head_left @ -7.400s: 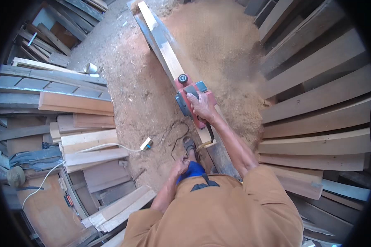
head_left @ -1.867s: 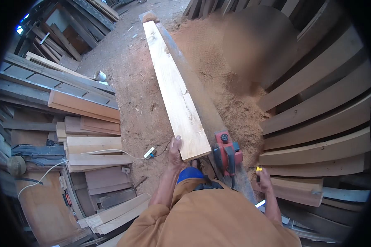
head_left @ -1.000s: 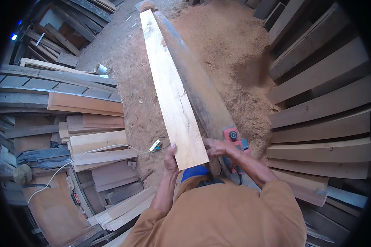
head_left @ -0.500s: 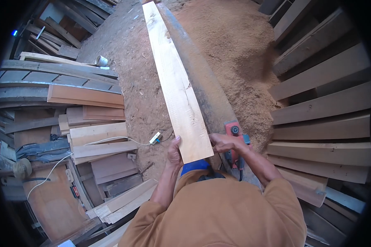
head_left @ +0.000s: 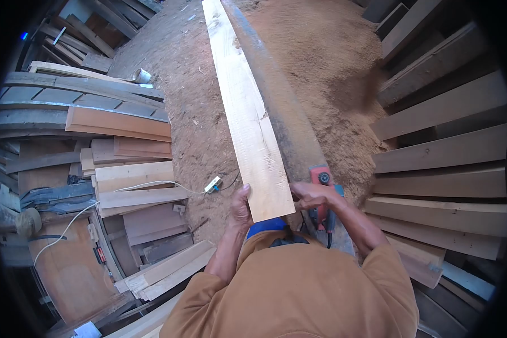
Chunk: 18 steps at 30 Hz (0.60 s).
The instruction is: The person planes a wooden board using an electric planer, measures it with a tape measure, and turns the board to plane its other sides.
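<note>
Pale board (head_left: 245,107) — long axis fwd, far end L, btwn hands (head_left: 241,207)

Sawdust-strewn floor (head_left: 343,118) between stacked boards (head_left: 135,176) at left and long planks (head_left: 445,149) at right.

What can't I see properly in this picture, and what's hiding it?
All in the head view:
Left hand and right hand: some fingers are hidden by the board.
The board's far end: cut off by the top edge.
Its underside: turned away from the camera.
Red power tool: partly covered by the right hand.
Little pale block: any writing is too small.
</note>
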### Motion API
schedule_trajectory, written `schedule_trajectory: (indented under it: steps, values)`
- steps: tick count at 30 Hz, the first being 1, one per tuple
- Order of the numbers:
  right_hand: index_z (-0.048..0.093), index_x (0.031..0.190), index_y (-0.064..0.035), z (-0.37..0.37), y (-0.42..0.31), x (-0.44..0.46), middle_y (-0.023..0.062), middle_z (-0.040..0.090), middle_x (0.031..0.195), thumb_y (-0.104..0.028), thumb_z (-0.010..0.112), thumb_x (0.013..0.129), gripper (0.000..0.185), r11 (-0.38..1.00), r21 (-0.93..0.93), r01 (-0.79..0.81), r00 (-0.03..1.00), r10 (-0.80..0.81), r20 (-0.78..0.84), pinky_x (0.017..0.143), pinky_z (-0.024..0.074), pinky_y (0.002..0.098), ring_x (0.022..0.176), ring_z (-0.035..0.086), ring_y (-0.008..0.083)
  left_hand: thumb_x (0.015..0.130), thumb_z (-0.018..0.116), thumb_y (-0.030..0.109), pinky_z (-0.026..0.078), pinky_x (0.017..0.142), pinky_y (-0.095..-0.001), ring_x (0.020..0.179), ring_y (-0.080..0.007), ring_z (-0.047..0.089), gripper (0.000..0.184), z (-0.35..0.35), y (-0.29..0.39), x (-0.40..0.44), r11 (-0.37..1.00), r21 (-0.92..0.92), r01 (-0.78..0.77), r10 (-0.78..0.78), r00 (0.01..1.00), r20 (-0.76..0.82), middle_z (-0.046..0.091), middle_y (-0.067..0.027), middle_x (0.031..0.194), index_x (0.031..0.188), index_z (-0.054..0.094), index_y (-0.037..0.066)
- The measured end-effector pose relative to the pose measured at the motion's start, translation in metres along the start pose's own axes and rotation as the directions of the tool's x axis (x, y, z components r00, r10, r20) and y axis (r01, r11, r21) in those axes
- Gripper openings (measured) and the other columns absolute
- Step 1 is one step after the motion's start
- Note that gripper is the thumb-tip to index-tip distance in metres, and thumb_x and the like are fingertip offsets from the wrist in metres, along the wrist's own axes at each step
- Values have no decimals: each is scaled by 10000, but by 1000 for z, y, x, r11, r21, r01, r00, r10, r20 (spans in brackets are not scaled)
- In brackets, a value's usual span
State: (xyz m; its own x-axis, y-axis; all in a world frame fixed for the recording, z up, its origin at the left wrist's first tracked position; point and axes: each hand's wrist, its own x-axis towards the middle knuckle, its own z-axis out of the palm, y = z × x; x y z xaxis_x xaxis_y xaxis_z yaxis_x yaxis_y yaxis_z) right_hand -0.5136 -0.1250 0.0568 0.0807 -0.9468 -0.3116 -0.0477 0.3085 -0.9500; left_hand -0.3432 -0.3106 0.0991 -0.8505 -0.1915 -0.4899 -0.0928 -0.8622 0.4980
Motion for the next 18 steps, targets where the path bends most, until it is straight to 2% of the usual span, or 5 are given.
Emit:
schedule_trajectory:
  steps: [5,8,14,16,18]
  values:
    - [637,1292,-21,-22,-15,-48,185,677,1235,-211,685,861,473,957,-289,-19,999,27,24,987,491,383,1153,631,307,915,636,361,491,1085,-467,1214,-323,637,690,-11,-6,2,998,-67,16,-17,1000,-8,614,-204,1359,1444,457,-45]
    - [676,1091,-19,-42,-42,-88,165,698,1103,-201,583,891,286,851,-418,-317,947,308,-90,932,508,407,1023,666,319,926,625,379,492,1081,-465,1209,-319,638,683,-15,-6,0,999,-46,5,-6,1000,-19,619,-197,1353,1442,464,-39]
    - [615,1191,-17,-46,-106,-124,214,693,1024,-309,605,866,437,960,-124,-252,777,124,-617,908,518,443,1020,676,364,979,577,524,491,1075,-455,1227,-299,621,743,-5,-5,-4,999,4,-34,34,999,28,599,-186,1372,1464,437,-22]
    - [576,1234,-6,-40,-118,-108,224,688,1060,-331,629,867,493,960,-179,-216,807,73,-586,929,516,441,1053,674,362,984,549,588,485,1079,-447,1247,-285,605,798,-2,-5,-4,999,-14,-31,33,993,113,590,-173,1381,1495,397,-6]
    - [553,1266,-2,-29,-137,-85,227,674,1111,-327,650,865,526,959,-220,-176,848,34,-529,953,508,443,1081,666,359,982,529,617,454,1108,-438,1299,-275,560,838,4,-13,-4,980,50,-194,191,980,53,529,-171,1447,1525,344,6]
